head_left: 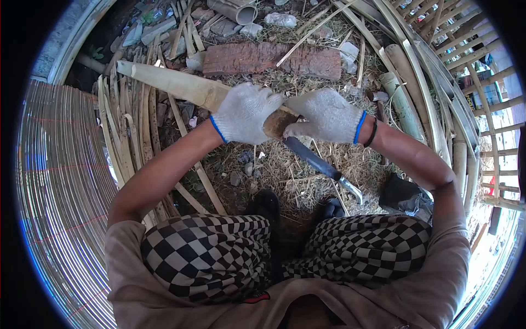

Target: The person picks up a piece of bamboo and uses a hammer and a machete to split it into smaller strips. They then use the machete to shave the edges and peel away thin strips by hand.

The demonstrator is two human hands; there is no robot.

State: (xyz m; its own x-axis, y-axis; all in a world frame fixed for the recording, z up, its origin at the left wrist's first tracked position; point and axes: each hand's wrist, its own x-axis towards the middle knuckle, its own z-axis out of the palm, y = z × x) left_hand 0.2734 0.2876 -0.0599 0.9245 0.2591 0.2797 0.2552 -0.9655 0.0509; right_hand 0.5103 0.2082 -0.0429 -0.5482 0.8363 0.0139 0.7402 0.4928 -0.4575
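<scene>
A wide, pale split length of bamboo slants from the upper left to the middle of the head view. My left hand, in a white knitted glove with a blue cuff, is closed around it near its brown end. At that end is my right hand, gloved the same way, with its thumb and fingers curled against the bamboo. Just below the thumb, a long dark knife-like tool slopes down to the right and ends in a bright, bent metal part. Whether the right hand also touches this tool is hidden.
Bamboo strips lie piled at left, beside a slatted bamboo screen. A reddish weathered block lies ahead. Bamboo poles and a lattice stand at right. A dark plastic piece rests near my right knee.
</scene>
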